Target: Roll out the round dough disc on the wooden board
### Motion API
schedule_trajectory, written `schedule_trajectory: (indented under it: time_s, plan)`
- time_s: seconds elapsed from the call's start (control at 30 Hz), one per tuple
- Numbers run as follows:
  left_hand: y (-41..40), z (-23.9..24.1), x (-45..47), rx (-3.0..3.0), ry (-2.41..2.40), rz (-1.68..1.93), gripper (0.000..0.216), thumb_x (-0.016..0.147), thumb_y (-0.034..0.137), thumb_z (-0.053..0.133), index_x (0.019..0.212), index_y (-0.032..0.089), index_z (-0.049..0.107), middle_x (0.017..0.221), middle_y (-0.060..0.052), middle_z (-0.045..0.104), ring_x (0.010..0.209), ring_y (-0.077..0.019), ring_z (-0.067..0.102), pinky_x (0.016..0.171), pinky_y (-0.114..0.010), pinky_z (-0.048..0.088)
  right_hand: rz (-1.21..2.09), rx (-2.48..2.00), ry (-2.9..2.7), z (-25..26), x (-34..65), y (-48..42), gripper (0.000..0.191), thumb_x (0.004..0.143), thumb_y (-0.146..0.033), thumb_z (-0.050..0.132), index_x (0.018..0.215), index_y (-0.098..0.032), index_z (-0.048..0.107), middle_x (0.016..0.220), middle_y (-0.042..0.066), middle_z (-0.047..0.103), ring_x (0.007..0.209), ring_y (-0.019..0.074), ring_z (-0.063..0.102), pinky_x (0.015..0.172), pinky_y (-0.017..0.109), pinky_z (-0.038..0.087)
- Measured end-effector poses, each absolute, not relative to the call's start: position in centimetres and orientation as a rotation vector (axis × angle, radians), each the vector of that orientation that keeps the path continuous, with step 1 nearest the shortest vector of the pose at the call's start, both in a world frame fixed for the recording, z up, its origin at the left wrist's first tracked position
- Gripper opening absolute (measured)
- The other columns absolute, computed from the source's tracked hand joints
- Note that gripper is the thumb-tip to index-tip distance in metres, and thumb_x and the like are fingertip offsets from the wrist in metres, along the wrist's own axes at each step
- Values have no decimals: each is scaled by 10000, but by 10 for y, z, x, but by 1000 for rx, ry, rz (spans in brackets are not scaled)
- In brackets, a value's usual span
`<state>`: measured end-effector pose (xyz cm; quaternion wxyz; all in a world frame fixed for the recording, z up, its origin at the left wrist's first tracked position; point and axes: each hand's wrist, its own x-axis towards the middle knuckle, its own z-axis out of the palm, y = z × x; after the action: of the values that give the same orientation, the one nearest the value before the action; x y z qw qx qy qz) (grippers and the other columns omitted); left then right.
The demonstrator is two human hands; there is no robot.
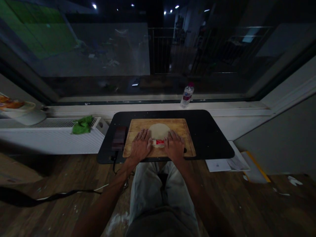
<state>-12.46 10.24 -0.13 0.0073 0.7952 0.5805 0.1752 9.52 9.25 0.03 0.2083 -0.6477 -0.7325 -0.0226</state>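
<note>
A round, flat sheet of pale dough [160,131] lies on a wooden cutting board [135,124]. Across its near part runs a rolling pin [158,142] with a red and white label, mostly covered by my hands. My left hand [142,144] lies over the pin's left end, fingers stretched forward and a little apart. Over the right end rests my right hand [174,144], its fingers also stretched forward. Both hands look open and flat on the pin rather than wrapped round it. The pin's ends are hidden under the palms.
The board sits on a black table [209,138]. A dark object, blurred out, [119,138] lies left of the board. A water bottle [187,95] stands on the windowsill behind. A green cloth [82,125] lies on the radiator [61,141]. Papers [219,165] show beneath the table's right side.
</note>
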Motion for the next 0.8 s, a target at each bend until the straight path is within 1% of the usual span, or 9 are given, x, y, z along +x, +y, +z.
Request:
schedule_trajectory:
  time_s: [0.1,0.17,0.33,0.47,0.57,0.63,0.73,0.8]
  plan:
    - [89,-2,-125,2524,1801,585,602,1162,363,339,1698,157,518,1734,-126,555,1706,-332,374,1395,-568,342,-100,-1762,-1994,-4,94,80,516,1141,-317,434,1560,-137,675,1670,177,615,1585,372,477,1280,559,349]
    - [80,-3,-124,2547,1824,587,600,1166,366,335,1706,173,511,1733,-109,559,1704,-329,379,1395,-570,344,-133,-1735,-1976,-8,94,73,505,1138,-315,450,1548,-135,682,1672,175,613,1611,372,441,1299,562,322]
    - [63,-4,-121,2571,1895,548,586,1170,386,355,1686,187,548,1744,-83,549,1697,-347,389,1397,-545,339,-191,-1709,-1942,-15,92,63,492,1139,-312,465,1534,-121,689,1679,204,595,1608,379,450,1308,566,316]
    - [60,-4,-118,2548,1931,560,577,1170,385,364,1686,214,557,1740,-80,554,1681,-361,413,1396,-588,314,-203,-1695,-1945,-19,94,61,498,1148,-323,462,1557,-130,671,1688,211,582,1611,391,446,1307,583,322]
    - [65,-3,-115,2498,1979,584,559,1175,406,356,1665,266,588,1703,-65,600,1652,-381,448,1379,-648,302,-208,-1681,-1992,-17,98,67,507,1164,-343,450,1579,-134,652,1678,203,596,1607,376,455,1318,570,317]
    - [70,-2,-112,2478,2003,595,552,1170,428,375,1656,295,600,1677,-64,627,1623,-396,477,1356,-673,316,-194,-1678,-2059,-13,104,75,516,1175,-353,433,1593,-135,642,1679,193,598,1599,362,470,1320,547,325]
    - [83,1,-112,2489,2017,575,567,1161,454,391,1663,286,592,1676,-93,626,1585,-410,508,1316,-665,367,-135,-1669,-2193,-3,114,91,519,1183,-374,422,1589,-152,658,1690,174,593,1580,342,498,1310,513,351]
    - [93,3,-113,2512,2017,541,580,1163,461,375,1669,268,584,1684,-112,615,1578,-406,513,1296,-640,393,-104,-1672,-2252,3,119,103,514,1186,-390,419,1570,-172,681,1700,157,588,1591,335,489,1310,506,352]
